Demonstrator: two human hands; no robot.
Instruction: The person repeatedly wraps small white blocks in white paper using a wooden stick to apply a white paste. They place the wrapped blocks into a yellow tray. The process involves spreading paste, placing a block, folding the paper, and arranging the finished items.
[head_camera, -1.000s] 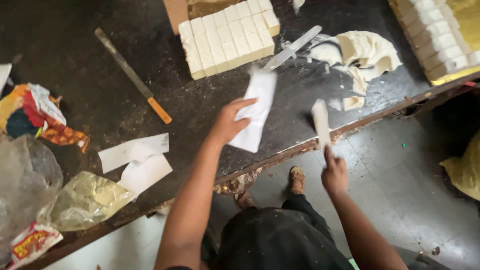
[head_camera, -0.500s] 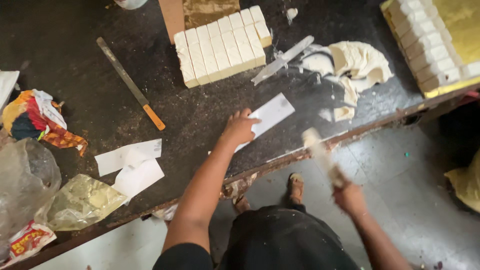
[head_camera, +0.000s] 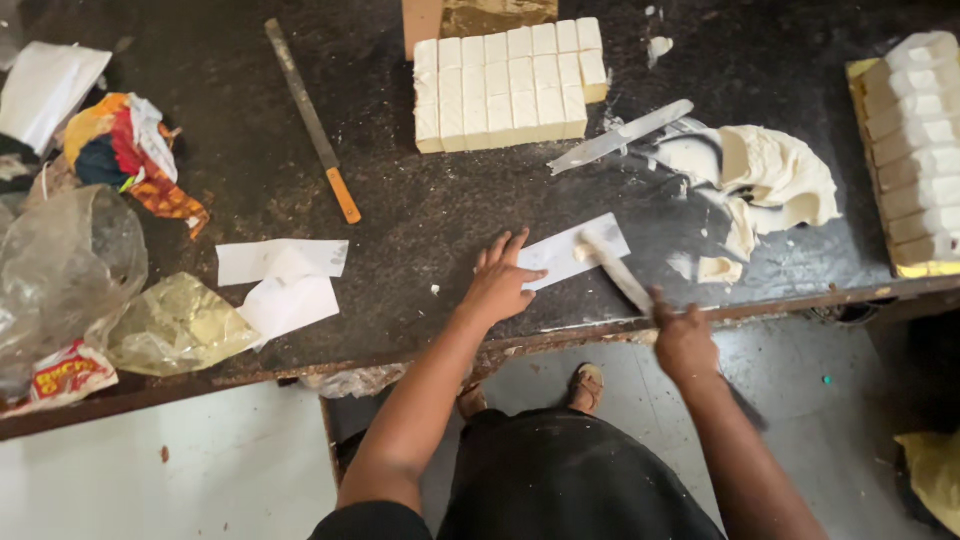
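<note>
My left hand (head_camera: 500, 280) lies flat with its fingers spread on the left end of a white paper slip (head_camera: 575, 250) on the dark table. My right hand (head_camera: 684, 338) grips the handle of a pale spreading knife (head_camera: 615, 270) whose blade tip rests on the same slip. Beyond the paper lie a second metal knife (head_camera: 620, 136) and a lump of soft cream-coloured paste (head_camera: 770, 170). A block of cut pale bars (head_camera: 505, 85) sits at the far middle.
An orange-handled blade (head_camera: 312, 120) lies left of the bars. White paper pieces (head_camera: 282, 280), crumpled plastic bags (head_camera: 70, 270) and coloured wrappers (head_camera: 125, 150) crowd the left. More stacked bars (head_camera: 915, 150) stand at the right edge. The table's front edge (head_camera: 560, 338) runs above my feet.
The paper slip went from held up in my left hand to flat on the table. My right hand swung the knife from beside the table edge onto the slip.
</note>
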